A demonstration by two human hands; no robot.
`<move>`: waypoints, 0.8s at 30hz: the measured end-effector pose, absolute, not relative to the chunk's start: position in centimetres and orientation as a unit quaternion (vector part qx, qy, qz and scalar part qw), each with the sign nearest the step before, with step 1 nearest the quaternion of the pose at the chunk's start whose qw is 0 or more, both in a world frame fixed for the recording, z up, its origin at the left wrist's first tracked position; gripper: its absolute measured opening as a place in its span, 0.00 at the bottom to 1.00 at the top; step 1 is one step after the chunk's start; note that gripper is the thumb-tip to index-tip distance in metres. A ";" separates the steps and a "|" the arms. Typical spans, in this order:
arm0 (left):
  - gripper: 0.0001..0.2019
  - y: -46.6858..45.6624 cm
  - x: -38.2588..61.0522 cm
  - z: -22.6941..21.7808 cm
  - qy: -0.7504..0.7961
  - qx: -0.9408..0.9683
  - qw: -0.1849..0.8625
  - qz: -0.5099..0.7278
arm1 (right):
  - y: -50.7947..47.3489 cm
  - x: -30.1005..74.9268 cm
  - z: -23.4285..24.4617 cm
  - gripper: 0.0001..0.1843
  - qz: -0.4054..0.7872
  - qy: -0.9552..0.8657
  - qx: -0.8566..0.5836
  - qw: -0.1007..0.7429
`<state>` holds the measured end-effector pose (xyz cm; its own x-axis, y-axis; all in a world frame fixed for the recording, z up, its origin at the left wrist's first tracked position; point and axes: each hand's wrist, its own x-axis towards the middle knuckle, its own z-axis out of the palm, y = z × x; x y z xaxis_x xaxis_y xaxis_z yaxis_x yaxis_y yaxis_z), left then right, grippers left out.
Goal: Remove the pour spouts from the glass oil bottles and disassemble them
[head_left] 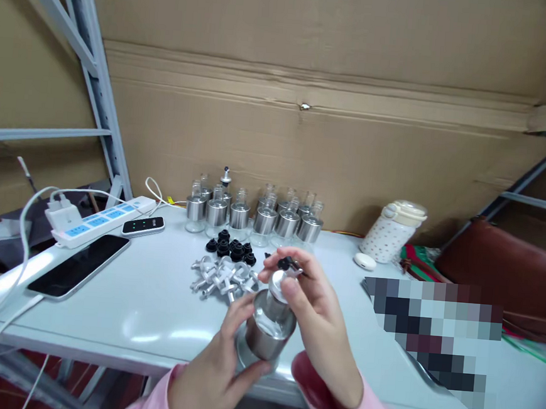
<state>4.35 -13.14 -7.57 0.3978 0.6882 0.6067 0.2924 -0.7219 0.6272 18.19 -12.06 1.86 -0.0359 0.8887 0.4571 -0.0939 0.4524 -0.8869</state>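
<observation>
Wrapped around the lower body of a glass bottle with a steel sleeve (270,330) is my left hand (223,358). The bottle is tilted, above the table's front edge. My right hand (314,308) grips the silver pour spout (278,285) at the bottle's neck, thumb in front and fingers behind. Beyond my hands lie a pile of silver spout tops (224,277) and a cluster of black stoppers (232,248). Farther back stand several similar bottles (265,219) in rows, one with a spout (226,175) on it.
To the left are a power strip (106,220) with cables, a phone (79,267) and a small device (143,226). On the right stand a white dotted flask (391,233), a small white round case (364,261), a blurred-out item (428,333) and a brown bag (499,273). Cardboard (329,146) backs the table.
</observation>
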 end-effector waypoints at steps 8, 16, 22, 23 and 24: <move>0.31 -13.3 4.5 -6.2 0.276 0.871 0.088 0.396 | -12.9 18.3 1.7 0.11 0.286 -0.660 -0.391 0.575; 0.32 -13.0 4.3 -6.1 0.279 0.882 0.112 0.364 | -12.7 18.0 1.2 0.14 0.301 -0.640 -0.356 0.610; 0.34 -13.0 4.4 -5.8 0.304 0.876 0.145 0.345 | -12.3 17.7 0.9 0.11 0.313 -0.639 -0.349 0.610; 0.35 -13.0 4.5 -5.7 0.309 0.876 0.153 0.337 | -12.2 17.5 0.8 0.11 0.315 -0.636 -0.348 0.612; 0.36 -13.0 4.5 -5.6 0.314 0.876 0.161 0.328 | -12.1 17.3 0.6 0.11 0.313 -0.631 -0.348 0.619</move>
